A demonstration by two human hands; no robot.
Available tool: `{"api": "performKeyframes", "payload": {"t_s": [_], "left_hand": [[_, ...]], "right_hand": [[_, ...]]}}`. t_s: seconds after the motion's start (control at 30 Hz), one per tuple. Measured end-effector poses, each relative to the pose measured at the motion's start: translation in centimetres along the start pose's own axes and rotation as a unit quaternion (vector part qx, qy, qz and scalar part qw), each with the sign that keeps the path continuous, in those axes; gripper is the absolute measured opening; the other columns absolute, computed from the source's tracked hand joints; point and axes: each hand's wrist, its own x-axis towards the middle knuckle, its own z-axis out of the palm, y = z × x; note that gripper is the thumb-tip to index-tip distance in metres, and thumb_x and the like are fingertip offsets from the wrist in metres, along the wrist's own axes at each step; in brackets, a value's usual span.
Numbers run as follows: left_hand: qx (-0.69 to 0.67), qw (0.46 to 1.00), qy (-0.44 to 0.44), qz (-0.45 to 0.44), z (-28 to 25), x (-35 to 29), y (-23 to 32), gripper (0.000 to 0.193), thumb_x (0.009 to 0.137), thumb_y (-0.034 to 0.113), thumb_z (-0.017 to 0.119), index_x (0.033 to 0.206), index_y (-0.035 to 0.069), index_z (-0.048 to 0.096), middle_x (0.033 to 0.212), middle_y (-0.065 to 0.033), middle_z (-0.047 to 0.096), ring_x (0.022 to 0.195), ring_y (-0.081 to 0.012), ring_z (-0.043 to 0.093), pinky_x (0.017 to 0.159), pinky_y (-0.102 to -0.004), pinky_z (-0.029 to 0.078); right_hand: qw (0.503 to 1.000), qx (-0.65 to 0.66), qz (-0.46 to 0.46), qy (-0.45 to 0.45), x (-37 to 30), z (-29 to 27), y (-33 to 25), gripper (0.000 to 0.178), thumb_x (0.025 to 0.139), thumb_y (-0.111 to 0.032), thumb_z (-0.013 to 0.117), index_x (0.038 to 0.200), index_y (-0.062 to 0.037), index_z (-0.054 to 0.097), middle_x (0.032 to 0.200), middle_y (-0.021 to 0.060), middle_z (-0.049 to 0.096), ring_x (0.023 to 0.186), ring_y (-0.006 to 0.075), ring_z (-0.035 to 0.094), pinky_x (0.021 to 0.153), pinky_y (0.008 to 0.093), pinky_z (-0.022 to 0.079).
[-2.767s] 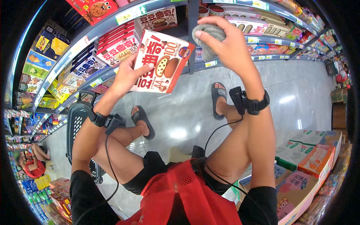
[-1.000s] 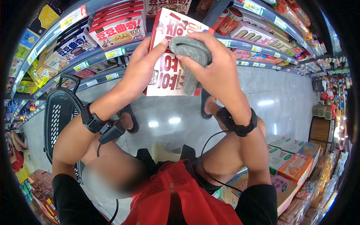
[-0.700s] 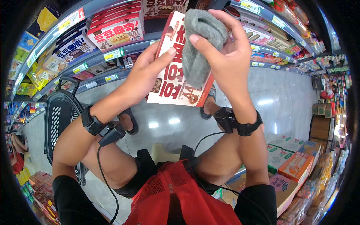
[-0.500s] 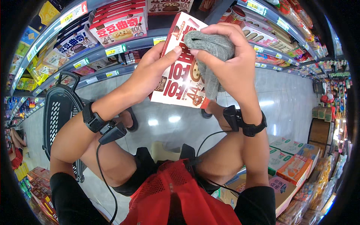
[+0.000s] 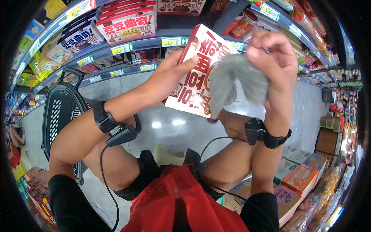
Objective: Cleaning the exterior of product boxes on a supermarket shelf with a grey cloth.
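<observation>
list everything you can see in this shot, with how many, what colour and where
Snack box: one, red and white, held up centre in the left hand.
Cloth: one, grey, fuzzy, in the right hand against the box.
Shopping basket: one, black, on the floor at left.
Shelves: several tiers, grey, across the top, stocked with boxed snacks.
Boxes: several, orange, green and white, stacked lower right.
Mesh bag: one, red, bottom centre.
Left hand: one, gripping the box's edge; black wrist band.
Right hand: one, pinching the cloth; black wrist band.
</observation>
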Motion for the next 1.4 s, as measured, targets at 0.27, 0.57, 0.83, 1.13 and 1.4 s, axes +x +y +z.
{"api": "performKeyframes", "payload": {"t_s": [0.27, 0.57, 0.83, 1.13, 1.4], "left_hand": [[0.032, 0.999, -0.037, -0.011, 0.5, 0.0, -2.1, 0.035, 0.104, 0.027, 0.051, 0.133, 0.005, 0.050, 0.110, -0.0034, 0.066, 0.095, -0.0093, 0.064, 0.083, -0.0274, 0.054], [0.030, 0.996, -0.090, -0.001, 0.8, 0.3, -1.5, 0.047, 0.102, 0.025, 0.051, 0.144, 0.006, 0.043, 0.133, -0.0086, 0.058, 0.116, -0.0148, 0.060, 0.097, -0.0313, 0.051], [0.010, 0.994, -0.108, -0.023, 1.1, 0.0, -1.2, 0.042, 0.104, 0.024, 0.043, 0.142, 0.007, 0.047, 0.132, -0.0082, 0.059, 0.113, -0.0139, 0.062, 0.096, -0.0305, 0.052], [0.027, 0.992, -0.106, -0.062, 1.4, -0.5, 0.1, 0.039, 0.105, 0.022, 0.044, 0.141, 0.008, 0.048, 0.128, -0.0063, 0.060, 0.114, -0.0127, 0.060, 0.097, -0.0306, 0.050], [0.010, 0.993, -0.097, -0.069, 0.8, -0.1, -0.4, 0.042, 0.104, 0.021, 0.043, 0.144, 0.005, 0.044, 0.134, -0.0079, 0.057, 0.118, -0.0142, 0.058, 0.101, -0.0322, 0.048]], "right_hand": [[0.948, 0.166, 0.263, -0.072, -0.2, 0.6, 0.3, 0.017, 0.086, -0.002, 0.072, 0.098, -0.0063, 0.061, 0.099, 0.0059, 0.067, 0.093, 0.0136, 0.066, 0.080, 0.0256, 0.053], [0.946, 0.166, 0.248, 0.127, 0.6, -0.5, 1.4, 0.028, 0.090, -0.001, 0.060, 0.118, 0.0028, 0.059, 0.107, 0.0140, 0.065, 0.096, 0.0217, 0.065, 0.083, 0.0333, 0.056], [0.989, 0.023, 0.149, -0.005, -0.3, -0.1, 0.4, 0.058, 0.076, 0.011, 0.051, 0.133, 0.0022, 0.054, 0.118, 0.0134, 0.060, 0.107, 0.0206, 0.059, 0.095, 0.0319, 0.050], [0.901, -0.409, -0.061, -0.132, -0.6, -0.6, 0.7, 0.033, 0.074, 0.006, 0.063, 0.105, -0.0030, 0.069, 0.096, 0.0071, 0.061, 0.095, 0.0173, 0.061, 0.081, 0.0290, 0.049], [0.962, -0.272, -0.031, -0.019, -0.8, -0.3, -0.5, 0.016, 0.082, -0.012, 0.069, 0.085, 0.0032, 0.064, 0.091, 0.0076, 0.064, 0.081, 0.0105, 0.056, 0.071, 0.0279, 0.046]]}}
